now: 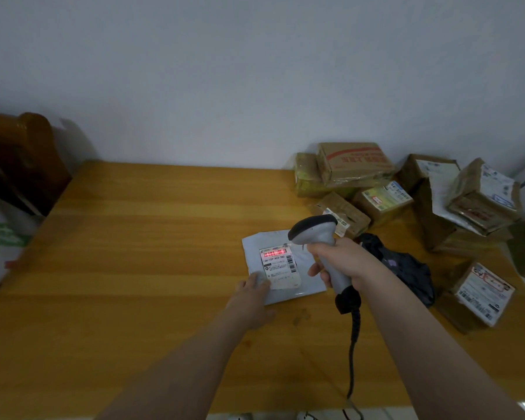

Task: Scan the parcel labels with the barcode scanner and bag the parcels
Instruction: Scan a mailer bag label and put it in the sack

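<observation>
Wooden table [134, 253] bears a grey mailer [299, 262], black bag [406, 268], taped boxes [355, 165].

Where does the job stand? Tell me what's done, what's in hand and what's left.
Done: no parcel shows as bagged. In hand: the right hand grips the barcode scanner, its red beam on the label of the grey mailer, which the left hand presses flat on the table. Left: bagging this mailer, then the cardboard boxes and the black parcel piled to the right.
</observation>
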